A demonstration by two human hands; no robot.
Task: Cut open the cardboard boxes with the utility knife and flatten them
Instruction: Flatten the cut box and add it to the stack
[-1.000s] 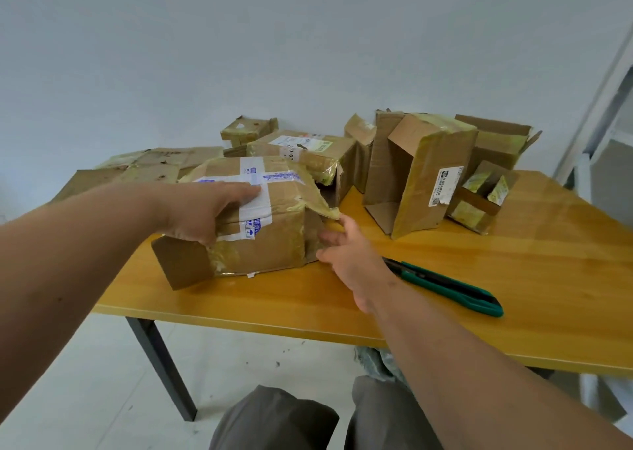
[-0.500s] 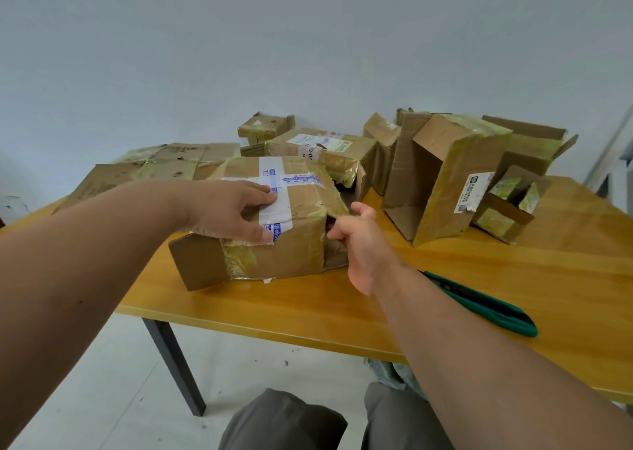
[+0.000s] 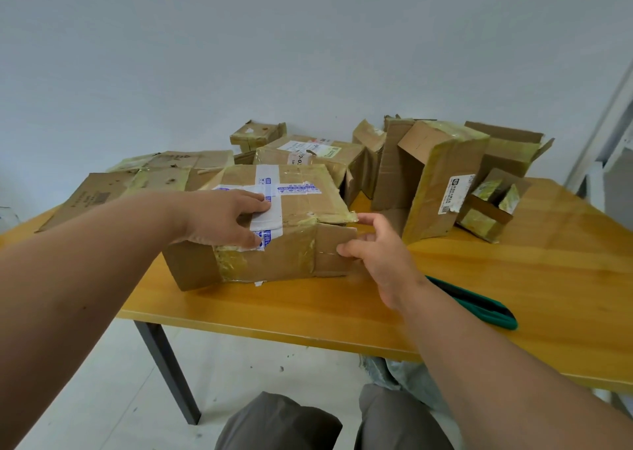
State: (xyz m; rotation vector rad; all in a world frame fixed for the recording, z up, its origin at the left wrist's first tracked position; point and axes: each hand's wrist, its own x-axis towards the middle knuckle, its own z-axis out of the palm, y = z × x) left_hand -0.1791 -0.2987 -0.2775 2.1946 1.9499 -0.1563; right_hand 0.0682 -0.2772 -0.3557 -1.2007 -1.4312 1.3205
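A brown cardboard box (image 3: 294,216) sealed with white-and-blue tape lies near the front edge of the wooden table (image 3: 534,271). My left hand (image 3: 226,220) presses on its top, fingers flat on the tape and thumb along the front edge. My right hand (image 3: 380,254) pinches the loose flap at the box's right end, thumb in front and fingers behind. The green utility knife (image 3: 479,304) lies on the table to the right, partly hidden by my right forearm.
Flattened cardboard (image 3: 137,182) lies at the left rear. Behind stand a labelled sealed box (image 3: 308,155) and a small box (image 3: 257,134). On the right are a tall opened box (image 3: 442,182), a small open box (image 3: 486,210) and another (image 3: 507,151). My knees are below the table edge.
My right hand went from touching the box's right end to pinching its end flap, which now stands out from the box. My left hand stayed on top.
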